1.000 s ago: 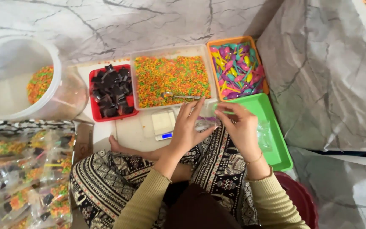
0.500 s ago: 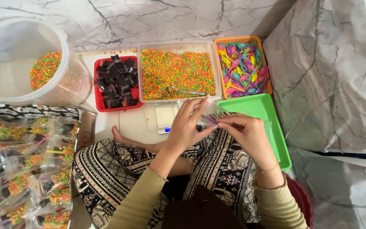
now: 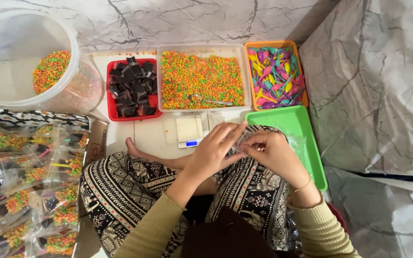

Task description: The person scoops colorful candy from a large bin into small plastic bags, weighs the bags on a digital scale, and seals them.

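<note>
Small clear plastic bag, crinkled

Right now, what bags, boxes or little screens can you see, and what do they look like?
Filled clear bags: piled at left, see-through, holding orange-green bits.
Clear bag: in both hands, left hand, right hand; small, see-through.
Small scale: before the knees, white square, blue screen.
Round tub: top left, clear, part-filled with orange-green bits.
Four trays: red tray, clear tray, orange tray, green tray.
</note>
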